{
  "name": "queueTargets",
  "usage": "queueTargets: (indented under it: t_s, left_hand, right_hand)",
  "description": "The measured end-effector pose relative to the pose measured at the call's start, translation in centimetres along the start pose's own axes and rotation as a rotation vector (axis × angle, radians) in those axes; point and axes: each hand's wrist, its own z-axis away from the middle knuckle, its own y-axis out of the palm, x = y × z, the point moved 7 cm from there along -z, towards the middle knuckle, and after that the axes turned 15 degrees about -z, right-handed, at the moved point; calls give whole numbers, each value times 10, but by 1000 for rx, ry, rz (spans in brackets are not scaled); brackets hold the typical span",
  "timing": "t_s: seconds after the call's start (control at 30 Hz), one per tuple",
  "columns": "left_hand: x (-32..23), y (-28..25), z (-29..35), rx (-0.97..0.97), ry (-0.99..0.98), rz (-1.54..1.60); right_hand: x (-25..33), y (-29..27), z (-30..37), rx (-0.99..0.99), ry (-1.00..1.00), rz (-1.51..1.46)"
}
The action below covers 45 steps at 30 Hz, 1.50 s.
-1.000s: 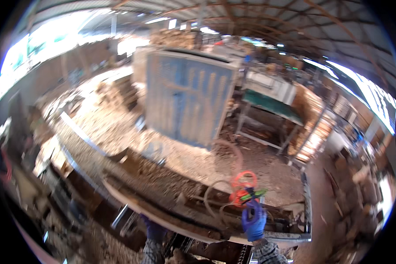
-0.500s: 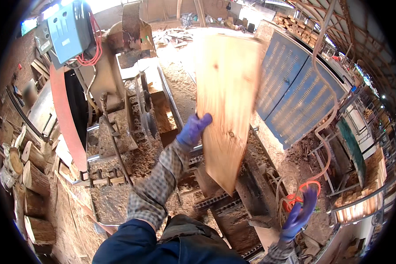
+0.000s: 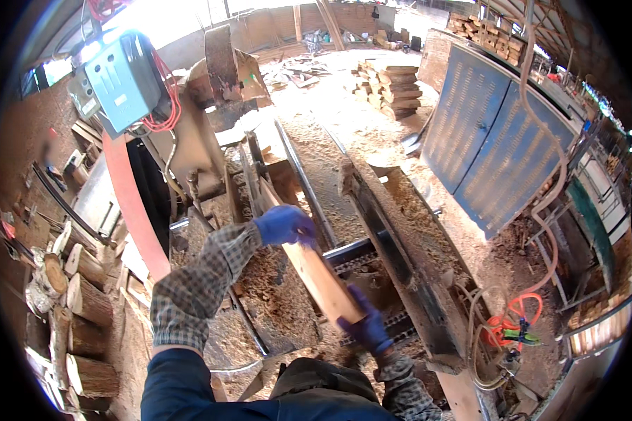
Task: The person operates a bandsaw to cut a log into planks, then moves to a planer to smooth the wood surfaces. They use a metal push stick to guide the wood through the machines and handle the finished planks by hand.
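Both my hands wear blue gloves and hold a pale wooden board (image 3: 316, 270). The board lies low and slanted over the sawdust-covered saw bed (image 3: 274, 295), its far end pointing toward the big saw machine (image 3: 211, 119). My left hand (image 3: 284, 224) grips the board's upper edge near its middle. At the near end, my right hand (image 3: 365, 324) is closed around the board from below. My checked left sleeve (image 3: 196, 281) reaches in from the lower left.
A blue control box (image 3: 123, 77) with red cables hangs at the upper left. Cut logs (image 3: 70, 295) are stacked at the left. A blue metal cabinet (image 3: 498, 147) stands to the right, an orange coiled hose (image 3: 519, 319) below it. Stacked planks (image 3: 393, 84) lie farther back.
The board was held up and nearly vertical half a second ago; now it is lowered onto the saw bed. My right hand has moved from the orange hose to the board's near end.
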Motion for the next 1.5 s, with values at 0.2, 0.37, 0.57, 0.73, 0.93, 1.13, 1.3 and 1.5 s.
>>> queueTargets:
  t_s: [0.2, 0.37, 0.57, 0.73, 0.93, 1.13, 1.3, 1.5]
  left_hand:
    - [40, -22, 68, -168, -267, -211]
    - [78, -6, 135, -124, -693, -441]
    - [108, 45, 125, 161, -666, -448]
    - [104, 39, 111, 693, -817, -345]
    - [113, 40, 117, 485, -790, -422]
    - [102, 33, 108, 420, -743, -386]
    - [91, 26, 104, 262, -730, -346]
    - [94, 32, 110, 577, -785, -370]
  right_hand:
    - [-68, 89, 49, -133, 163, -253]
    - [-43, 97, 37, -41, 107, -167]
    - [-13, 115, 0, 58, -18, 244]
    - [-35, 131, -18, 94, -94, 307]
    - [-36, 143, -60, 87, -153, 299]
    - [-52, 149, -81, 102, -100, 376]
    - [-62, 156, -104, 147, -119, 458]
    - [-67, 166, -130, 159, -157, 472]
